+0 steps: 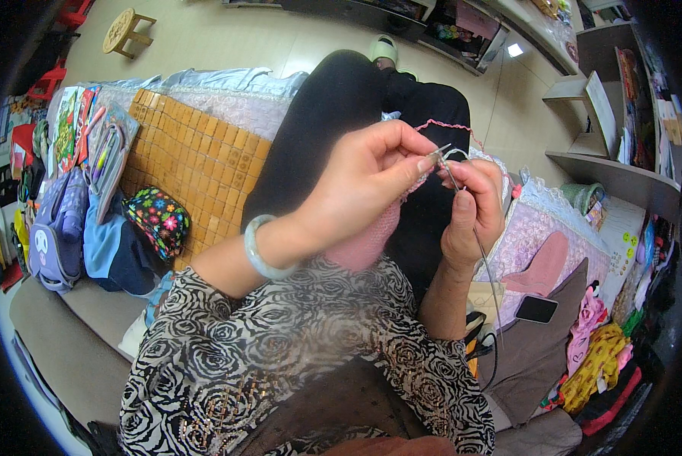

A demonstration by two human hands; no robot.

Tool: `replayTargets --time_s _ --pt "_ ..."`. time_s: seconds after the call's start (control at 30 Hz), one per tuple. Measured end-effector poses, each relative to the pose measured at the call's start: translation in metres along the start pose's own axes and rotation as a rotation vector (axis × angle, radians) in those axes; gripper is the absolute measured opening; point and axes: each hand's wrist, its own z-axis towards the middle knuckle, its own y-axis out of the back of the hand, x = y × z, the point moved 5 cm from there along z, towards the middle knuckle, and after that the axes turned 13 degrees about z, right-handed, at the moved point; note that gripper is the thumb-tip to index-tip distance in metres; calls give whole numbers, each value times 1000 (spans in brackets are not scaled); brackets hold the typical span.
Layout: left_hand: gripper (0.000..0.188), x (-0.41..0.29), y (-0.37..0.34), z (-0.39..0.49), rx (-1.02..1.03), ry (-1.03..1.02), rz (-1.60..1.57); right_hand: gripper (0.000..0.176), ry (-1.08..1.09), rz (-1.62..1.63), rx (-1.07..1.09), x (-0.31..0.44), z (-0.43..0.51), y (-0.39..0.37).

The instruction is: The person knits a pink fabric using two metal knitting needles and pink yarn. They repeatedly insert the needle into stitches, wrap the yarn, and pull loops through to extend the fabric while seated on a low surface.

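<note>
My left hand [369,176] pinches a knitting needle near its tip, with the upper edge of a pink knitted piece [369,236] gathered at its fingertips. The rest of that piece hangs below the hand, over my lap. Facing it, my right hand [472,205] grips a long thin metal needle [489,273] whose lower part runs down past the wrist. The needle tips meet between the hands, where a pale strand loops over. A pink yarn [443,123] crosses the dark trousers and passes behind the right hand.
A bamboo mat [204,154], a floral pouch [157,222] and a purple backpack [56,245] lie at the left. On the right are a pink knitted piece [540,268], a phone [536,309] and piled cloths [595,365]. A wooden stool [121,31] stands on the floor.
</note>
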Motion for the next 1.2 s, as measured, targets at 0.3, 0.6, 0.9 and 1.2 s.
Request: replayTargets --time_s 0.3,0.6,0.9,1.2 --pt "12 0 -8 -4 -61 -84 119 43 88 -191 -137 -2 3 -7" --pt "12 -1 -10 -6 8 -73 121 49 102 -109 -26 -1 16 -4" --pt "11 -4 -2 1 -124 -115 110 11 115 -189 -152 13 -8 -4" --pt "16 -3 4 3 178 59 -10 25 -137 454 17 -8 2 0"
